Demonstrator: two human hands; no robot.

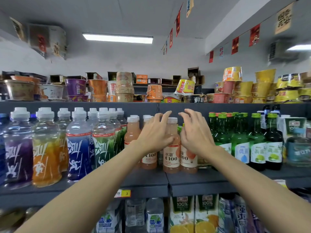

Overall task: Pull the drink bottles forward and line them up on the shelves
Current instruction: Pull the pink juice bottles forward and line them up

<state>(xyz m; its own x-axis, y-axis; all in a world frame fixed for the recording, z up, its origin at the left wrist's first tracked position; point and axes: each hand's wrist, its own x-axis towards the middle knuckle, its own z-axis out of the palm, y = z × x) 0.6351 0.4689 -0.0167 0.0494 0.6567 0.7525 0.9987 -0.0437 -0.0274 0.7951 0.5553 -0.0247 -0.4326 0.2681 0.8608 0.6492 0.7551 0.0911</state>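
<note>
Pink-filled nearly to the neck, the juice bottles [171,158] stand set back from the front edge of the shelf [202,179], likely why you reach in. Your left hand [154,135] at 9 o'clock of the middle bottle and your right hand [196,137] at 3 o'clock flank it, fingers spread wide, gripping nothing. Green bottles [239,140] stand further toward 3 o'clock, sports drinks [77,145] toward 9.

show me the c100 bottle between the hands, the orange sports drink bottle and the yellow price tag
C100 bottle [171,159], head view, on its front label.
orange sports drink bottle [45,158], head view, on its orange label.
yellow price tag [126,193], head view, on its yellow face at the shelf edge.
</note>
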